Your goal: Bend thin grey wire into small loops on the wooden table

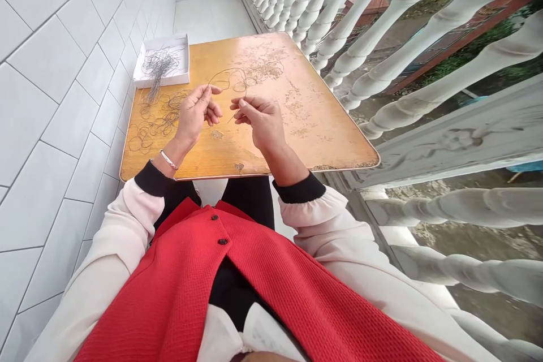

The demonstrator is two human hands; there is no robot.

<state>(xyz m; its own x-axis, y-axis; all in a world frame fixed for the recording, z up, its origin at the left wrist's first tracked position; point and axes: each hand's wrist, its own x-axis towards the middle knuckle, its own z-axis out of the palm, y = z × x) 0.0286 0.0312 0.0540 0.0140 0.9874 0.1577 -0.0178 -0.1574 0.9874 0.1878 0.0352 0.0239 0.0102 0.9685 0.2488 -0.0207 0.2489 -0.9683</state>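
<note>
A thin, dark strand like wire or cord point(231, 69) arcs above the table between my hands. My left hand point(198, 110) pinches one part of it between thumb and forefinger. Opposite, my right hand point(261, 116) pinches another part, and a short end pokes out below its fingertips. To the left of my left hand, loose coils of similar strand point(165, 113) lie on the wood. Behind them a white open box point(183, 76) holds a tangled bundle of thin dark pieces point(159, 65), some hanging over its front edge.
The wooden table point(314, 124) has worn, peeling patches and a rounded right corner. A tiled wall point(55, 102) runs close along the left. White balusters point(339, 34) line the right side, with ground and plants beyond them.
</note>
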